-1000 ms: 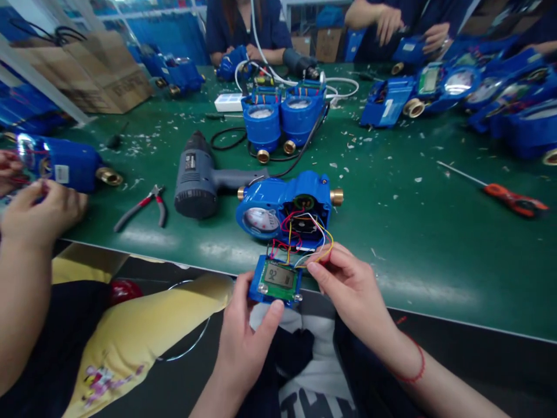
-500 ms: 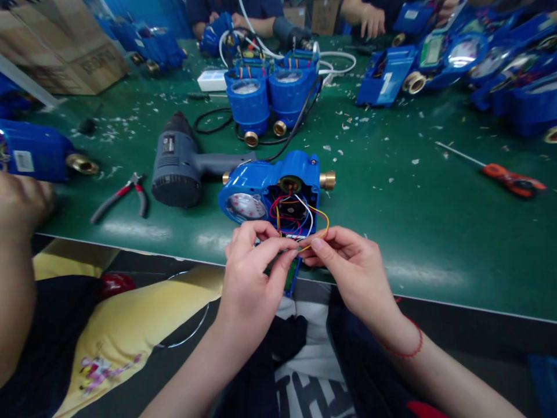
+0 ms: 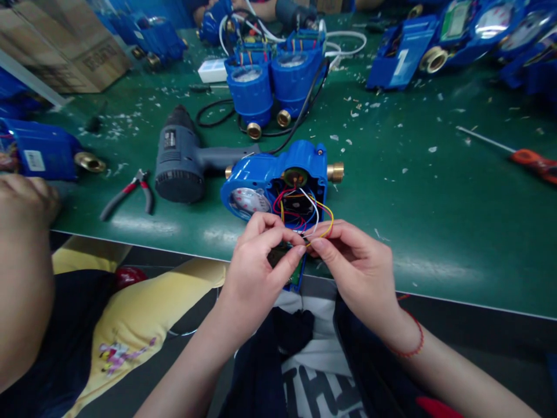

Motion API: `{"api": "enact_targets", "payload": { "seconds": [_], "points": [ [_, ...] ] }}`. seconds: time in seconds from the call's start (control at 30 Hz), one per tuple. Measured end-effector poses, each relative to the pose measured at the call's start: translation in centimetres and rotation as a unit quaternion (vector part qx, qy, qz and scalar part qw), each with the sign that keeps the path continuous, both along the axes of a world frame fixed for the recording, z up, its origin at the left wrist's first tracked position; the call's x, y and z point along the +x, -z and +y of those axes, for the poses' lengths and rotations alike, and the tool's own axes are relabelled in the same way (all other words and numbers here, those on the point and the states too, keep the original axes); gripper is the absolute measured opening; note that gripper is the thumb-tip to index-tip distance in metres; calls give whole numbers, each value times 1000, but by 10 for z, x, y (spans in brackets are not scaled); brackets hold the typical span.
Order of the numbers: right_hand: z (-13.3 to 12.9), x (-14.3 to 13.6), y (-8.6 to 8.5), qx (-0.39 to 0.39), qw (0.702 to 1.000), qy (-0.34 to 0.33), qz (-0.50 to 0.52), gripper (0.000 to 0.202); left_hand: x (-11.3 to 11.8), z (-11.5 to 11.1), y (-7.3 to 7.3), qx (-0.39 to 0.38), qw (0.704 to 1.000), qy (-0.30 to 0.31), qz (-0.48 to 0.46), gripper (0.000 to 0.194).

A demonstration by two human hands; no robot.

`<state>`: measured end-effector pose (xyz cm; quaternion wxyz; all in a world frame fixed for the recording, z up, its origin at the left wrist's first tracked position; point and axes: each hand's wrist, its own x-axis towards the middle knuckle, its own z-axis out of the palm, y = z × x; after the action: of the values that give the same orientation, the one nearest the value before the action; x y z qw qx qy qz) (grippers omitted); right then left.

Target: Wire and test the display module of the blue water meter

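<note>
A blue meter housing (image 3: 272, 174) lies at the table's front edge, its compartment open and showing red, blue, white and yellow wires (image 3: 331, 216). Just below that opening, my right hand (image 3: 359, 264) pinches the yellow wire between thumb and forefinger. My left hand (image 3: 263, 270) is closed in a pinch, its fingertips nearly meeting those of the right; what they hold is too small to make out. Under the fingers hangs a blue cover with a green circuit board (image 3: 296, 273), partly hidden by my left hand.
On the green table (image 3: 391, 215) are a grey heat gun (image 3: 180, 159), red-handled pliers (image 3: 130, 191), an orange screwdriver (image 3: 528, 159) and several blue meters (image 3: 250, 96). A person's hand (image 3: 28, 200) rests at the left. A cardboard box (image 3: 96, 61) stands behind.
The view has shifted, so the table's objects sit a little further right and higher. My fingertips have moved slightly apart from the earlier overlap, and more of the circuit board shows.
</note>
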<state>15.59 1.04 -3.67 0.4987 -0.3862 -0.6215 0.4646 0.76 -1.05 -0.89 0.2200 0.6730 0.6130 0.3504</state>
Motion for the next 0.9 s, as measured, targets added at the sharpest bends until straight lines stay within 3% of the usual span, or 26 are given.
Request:
{"api": "enact_targets", "payload": {
  "seconds": [0.33,0.57,0.9],
  "points": [
    [2,-2,1,49,999,-8,-17,6,0,-2,2,-8,1000,8,11,5],
    [0,-3,1,76,994,8,-76,9,0,-4,3,35,998,18,56,8],
    [2,-6,-1,-30,999,-14,-31,8,-4,-2,2,-11,998,47,30,9]
  ]
}}
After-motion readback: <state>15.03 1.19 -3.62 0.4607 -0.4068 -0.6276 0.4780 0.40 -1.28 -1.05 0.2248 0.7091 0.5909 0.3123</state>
